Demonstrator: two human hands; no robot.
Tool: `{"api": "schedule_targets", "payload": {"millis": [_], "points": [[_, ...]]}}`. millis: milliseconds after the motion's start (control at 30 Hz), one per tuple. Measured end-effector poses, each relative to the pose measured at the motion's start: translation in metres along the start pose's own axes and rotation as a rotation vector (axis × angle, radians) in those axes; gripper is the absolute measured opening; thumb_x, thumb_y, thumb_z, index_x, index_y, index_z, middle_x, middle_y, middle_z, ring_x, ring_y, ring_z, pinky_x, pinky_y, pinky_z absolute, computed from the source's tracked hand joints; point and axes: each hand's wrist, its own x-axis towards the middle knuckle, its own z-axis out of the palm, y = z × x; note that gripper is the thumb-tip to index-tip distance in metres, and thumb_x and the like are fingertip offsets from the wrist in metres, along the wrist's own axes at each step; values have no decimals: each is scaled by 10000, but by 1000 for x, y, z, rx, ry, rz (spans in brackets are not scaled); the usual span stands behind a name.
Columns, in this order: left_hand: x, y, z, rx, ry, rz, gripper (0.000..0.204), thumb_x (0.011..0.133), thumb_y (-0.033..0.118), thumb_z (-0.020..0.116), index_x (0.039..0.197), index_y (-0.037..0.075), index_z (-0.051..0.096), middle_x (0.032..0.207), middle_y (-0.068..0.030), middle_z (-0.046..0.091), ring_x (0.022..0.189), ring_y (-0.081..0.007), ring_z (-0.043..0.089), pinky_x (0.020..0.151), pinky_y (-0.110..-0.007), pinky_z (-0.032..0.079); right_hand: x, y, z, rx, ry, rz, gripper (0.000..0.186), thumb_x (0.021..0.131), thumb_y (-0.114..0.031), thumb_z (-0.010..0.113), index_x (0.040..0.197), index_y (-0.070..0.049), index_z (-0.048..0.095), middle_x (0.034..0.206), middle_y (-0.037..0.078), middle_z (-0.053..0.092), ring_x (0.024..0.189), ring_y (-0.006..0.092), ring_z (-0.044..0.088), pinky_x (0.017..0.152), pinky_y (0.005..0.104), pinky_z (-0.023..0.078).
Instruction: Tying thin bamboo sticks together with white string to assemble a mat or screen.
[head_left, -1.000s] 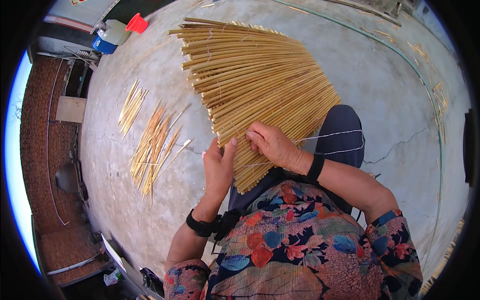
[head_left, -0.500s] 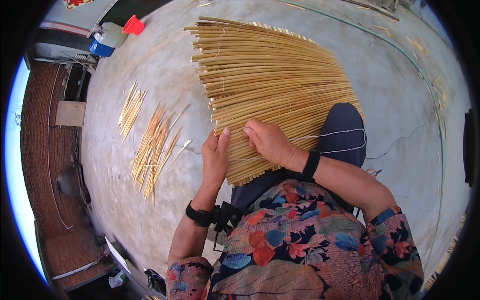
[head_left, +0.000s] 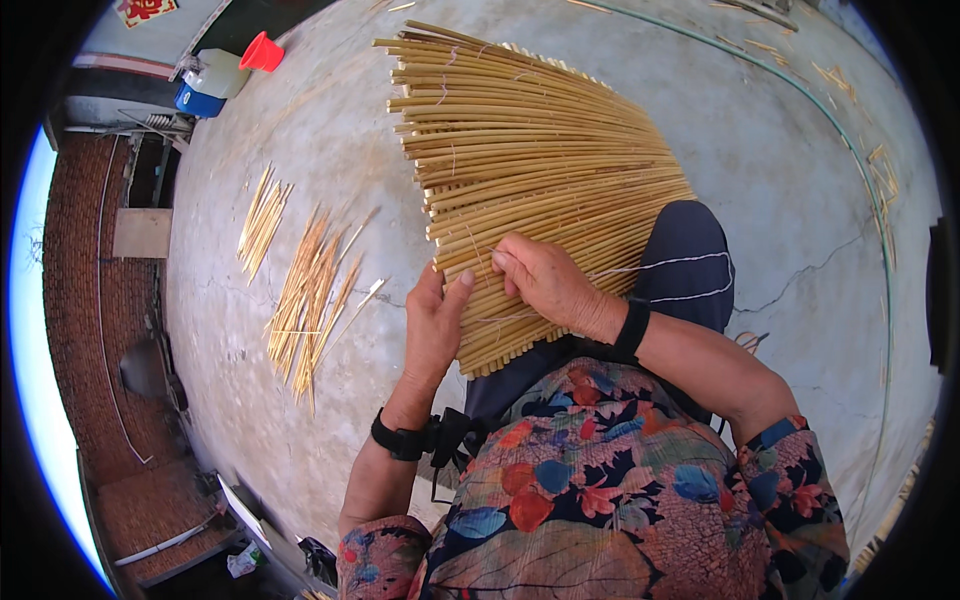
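Note:
A fan-shaped mat of yellow cane sticks (head_left: 540,130), crossed by thin threads, lies over my lap against my dark-clad knee (head_left: 680,235). My left hand (head_left: 435,320) grips the mat's near left edge, thumb on top, other fingers partly hidden underneath. Just right of it, my right hand (head_left: 550,285) is closed in a pinch on white string on the sticks; the exact point between its fingertips is too small to make out. A long loop of the string (head_left: 690,257) runs out rightward over the knee.
Loose sticks lie in bundles (head_left: 262,220) (head_left: 305,300) on the concrete floor to my left. A red bucket (head_left: 262,52), a jug with blue (head_left: 205,85) and a brick wall (head_left: 75,300) are at the left. A green hose (head_left: 850,140) curves along the right.
The mat swung rightward half a second ago and has partly come back, now slightly up and right of a second ago. My right hand has risen slightly with it, still pinched.

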Motion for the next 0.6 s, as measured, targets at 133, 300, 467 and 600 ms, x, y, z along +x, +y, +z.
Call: {"api": "schedule_targets", "payload": {"millis": [133, 300, 467, 600], "points": [[1, -1, 3, 8, 49, 26, 274, 923, 129, 543, 1144, -33, 536, 1027, -91, 639, 933, -123, 570, 826, -275, 455, 1, 2, 2, -18, 2, -11, 200, 957, -190, 450, 868, -19, 505, 618, 86, 562, 579, 201, 583, 574, 322, 459], [13, -1, 2, 113, 28, 6, 231, 900, 123, 568, 1062, -41, 572, 921, -87, 661, 826, -107, 574, 744, -274, 470, 2, 2, -1, -39, 30, 26, 201, 959, -195, 449, 871, -20, 496, 618, 88, 564, 570, 204, 591, 567, 324, 459], [15, 0, 2, 15, 16, -42, 221, 904, 119, 563, 1060, -37, 577, 926, -71, 659, 835, -102, 573, 747, -268, 470, 2, 2, 0, -41, 60, 4, 191, 949, -210, 450, 861, -44, 479, 594, 96, 576, 580, 284, 603, 557, 389, 462], [13, 6, 5, -23, -18, -51, 228, 923, 143, 548, 1068, -30, 582, 936, -63, 655, 865, -101, 570, 764, -261, 466, -1, 5, 0, -28, 75, -26, 181, 946, -202, 453, 858, -45, 474, 598, 103, 573, 579, 286, 600, 555, 396, 459]]}}
